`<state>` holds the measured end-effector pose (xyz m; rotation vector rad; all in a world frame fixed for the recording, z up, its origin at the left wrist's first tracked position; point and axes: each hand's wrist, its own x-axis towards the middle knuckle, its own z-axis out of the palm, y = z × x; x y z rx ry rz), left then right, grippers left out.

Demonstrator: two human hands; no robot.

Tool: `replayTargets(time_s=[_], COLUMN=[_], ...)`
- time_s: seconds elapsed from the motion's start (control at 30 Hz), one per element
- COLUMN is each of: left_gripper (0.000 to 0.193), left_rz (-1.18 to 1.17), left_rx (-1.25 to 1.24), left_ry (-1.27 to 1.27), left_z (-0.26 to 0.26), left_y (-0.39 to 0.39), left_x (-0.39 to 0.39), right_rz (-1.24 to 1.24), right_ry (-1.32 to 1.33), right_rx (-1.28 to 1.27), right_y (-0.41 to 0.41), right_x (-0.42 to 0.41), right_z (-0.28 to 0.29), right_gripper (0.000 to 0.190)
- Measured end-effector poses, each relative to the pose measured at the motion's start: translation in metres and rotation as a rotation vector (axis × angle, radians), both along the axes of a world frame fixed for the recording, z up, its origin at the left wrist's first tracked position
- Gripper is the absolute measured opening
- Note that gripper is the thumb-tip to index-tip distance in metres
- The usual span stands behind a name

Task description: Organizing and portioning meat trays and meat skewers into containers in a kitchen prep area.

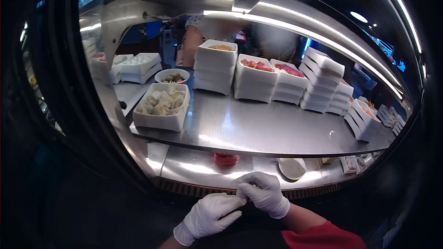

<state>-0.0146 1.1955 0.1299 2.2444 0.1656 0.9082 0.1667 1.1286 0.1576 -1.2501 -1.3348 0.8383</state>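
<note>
Both of my hands wear thin white gloves and meet low in front of the shelf's lower deck. My left hand [209, 214] has its fingers stretched to the right, the thumb apart beneath them and nothing seen between. Over its fingertips, my right hand [264, 193] is curled with finger and thumb brought close. Whether the right fingers pinch the left glove's tip or some small thing cannot be made out. Beyond the hands, on the lower steel deck [190, 162], sit a red container [226, 159] and a pale round dish [292, 168].
A steel shelf [249, 124] spans above the deck. It carries a white tub of dumplings [161, 121], a bowl of dark green pieces [172, 76] and stacked white tubs [213, 76], some with red meat [256, 65]. Two people [214, 29] stand behind. A vented ledge [193, 188] edges the deck.
</note>
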Motion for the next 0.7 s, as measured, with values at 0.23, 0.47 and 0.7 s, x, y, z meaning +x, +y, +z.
replayTargets(time_s=[0.23, 0.47, 0.7], left_gripper=[0.03, 0.041, 0.051], left_rz=[0.635, 1.01, 1.138], left_rx=[-0.481, -0.747, -0.996], left_ry=[0.532, 0.687, 0.701], left_z=[-0.058, -0.123, -0.134], left_y=[-0.051, -0.103, -0.091], left_x=[-0.145, -0.251, -0.353], right_rz=[0.637, 1.224, 1.622], right_ry=[-0.825, -0.691, -0.525], right_rx=[-0.092, 0.053, 0.24], right_y=[0.065, 0.089, 0.121], right_x=[-0.166, -0.36, -0.53], right_z=[-0.053, -0.134, -0.167], right_gripper=[0.03, 0.011, 0.018])
